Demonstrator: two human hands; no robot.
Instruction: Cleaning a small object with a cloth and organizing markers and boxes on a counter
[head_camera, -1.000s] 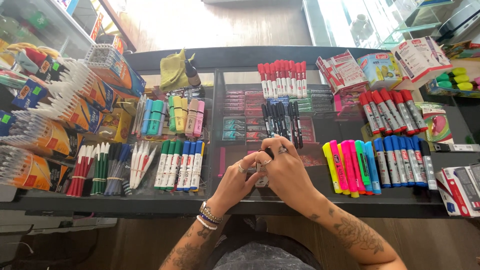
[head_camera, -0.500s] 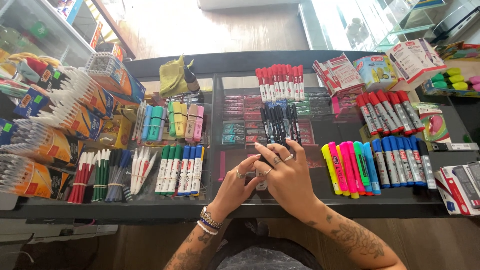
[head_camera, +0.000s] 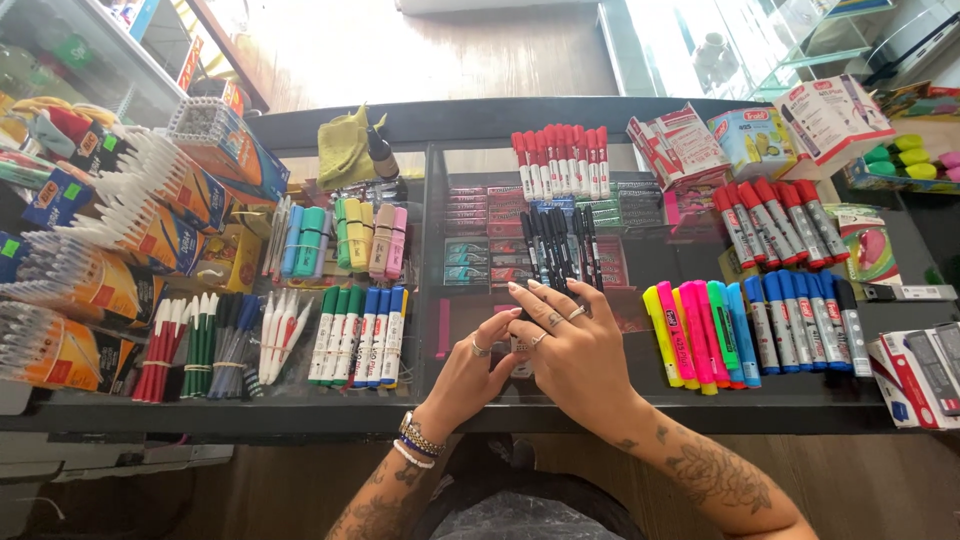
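My left hand (head_camera: 468, 372) and my right hand (head_camera: 578, 352) meet over the middle of a glass counter (head_camera: 300, 412). The left fingers pinch a small pale object (head_camera: 520, 348), mostly hidden under the right palm. My right hand lies above it with its ringed fingers stretched out and apart. Its fingertips reach the near ends of a row of black markers (head_camera: 560, 240). Behind those lies a row of red-capped white markers (head_camera: 555, 160).
Neon highlighters (head_camera: 700, 332) and blue markers (head_camera: 800, 320) lie to the right, red markers (head_camera: 770, 220) behind them. Green and blue markers (head_camera: 360, 322), pastel highlighters (head_camera: 345, 235) and packs of pens (head_camera: 100, 260) fill the left. Marker boxes (head_camera: 680, 145) and a yellow cloth (head_camera: 345, 145) sit at the back.
My right hand has slid forward over the left hand's fingers and opened its fingers toward the black markers. The small pale object, plain to see between both hands before, is now mostly covered.
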